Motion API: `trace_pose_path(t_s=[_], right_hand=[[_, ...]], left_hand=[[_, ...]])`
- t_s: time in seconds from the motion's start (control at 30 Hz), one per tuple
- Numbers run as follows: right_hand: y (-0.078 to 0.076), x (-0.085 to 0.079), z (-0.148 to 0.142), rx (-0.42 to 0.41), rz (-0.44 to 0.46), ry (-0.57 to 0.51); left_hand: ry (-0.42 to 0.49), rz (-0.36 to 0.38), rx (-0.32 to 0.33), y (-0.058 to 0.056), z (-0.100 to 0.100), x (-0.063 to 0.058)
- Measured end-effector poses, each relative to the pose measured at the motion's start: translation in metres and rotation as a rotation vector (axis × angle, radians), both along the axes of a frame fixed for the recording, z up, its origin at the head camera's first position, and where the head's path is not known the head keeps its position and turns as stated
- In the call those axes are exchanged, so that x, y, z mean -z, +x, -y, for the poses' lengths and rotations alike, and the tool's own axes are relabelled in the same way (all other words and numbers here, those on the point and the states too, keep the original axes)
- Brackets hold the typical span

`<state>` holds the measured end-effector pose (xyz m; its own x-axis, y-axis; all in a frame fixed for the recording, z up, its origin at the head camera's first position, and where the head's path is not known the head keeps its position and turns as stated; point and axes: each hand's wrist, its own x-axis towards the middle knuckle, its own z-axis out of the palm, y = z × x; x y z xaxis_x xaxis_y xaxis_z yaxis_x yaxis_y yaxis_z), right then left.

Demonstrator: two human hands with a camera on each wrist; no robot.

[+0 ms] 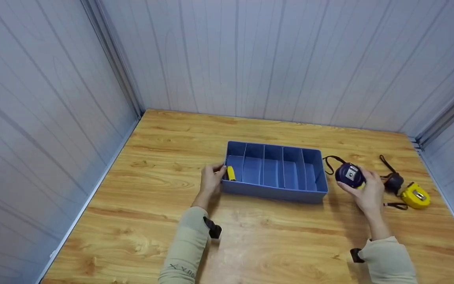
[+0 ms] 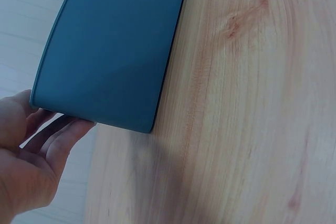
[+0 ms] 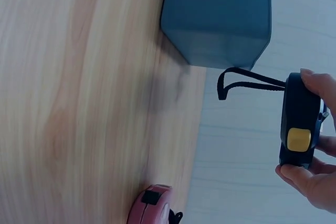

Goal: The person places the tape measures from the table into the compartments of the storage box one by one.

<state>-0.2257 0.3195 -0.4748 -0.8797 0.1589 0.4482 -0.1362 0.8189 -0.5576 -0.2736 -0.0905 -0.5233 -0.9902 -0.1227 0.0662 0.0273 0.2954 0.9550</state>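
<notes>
A blue divided box [image 1: 274, 192] with several compartments in a row sits on the table. My left hand [image 1: 211, 179] grips its left end, thumb and fingers at the end wall in the left wrist view. A small yellow object [image 1: 231, 173] leans in the leftmost compartment, near that hand. To the right of the box, my right hand [image 1: 371, 193] holds a dark blue tape measure [image 1: 347, 173] above the table, thumb and fingers on opposite sides of its case. Its black wrist strap [image 3: 252, 80] hangs toward the box; a yellow button [image 3: 299, 140] shows on its edge.
On the right lie a black tape measure [image 1: 393, 183] with a strap and a yellow tape measure [image 1: 416, 196]. A red tape measure [image 3: 149, 205] shows in the right wrist view. White panel walls [image 1: 250, 59] border the wooden table [image 1: 164, 157] at the back and both sides.
</notes>
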Motion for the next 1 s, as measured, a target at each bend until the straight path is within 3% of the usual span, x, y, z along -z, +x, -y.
trace_pose_path(t_s=[0.37, 0.73, 1.0], right_hand=[[0.003, -0.003, 0.016, -0.086, -0.093, -0.046], [0.008, -0.003, 0.038, -0.15, -0.074, -0.084], [0.012, 0.0, 0.053, -0.184, -0.11, -0.115]], left_hand=[[-0.039, 0.01, -0.021, 0.0, 0.0, -0.003], [0.009, 0.038, -0.006, 0.0, -0.001, -0.003], [-0.009, 0.034, -0.013, 0.0, -0.001, -0.003]])
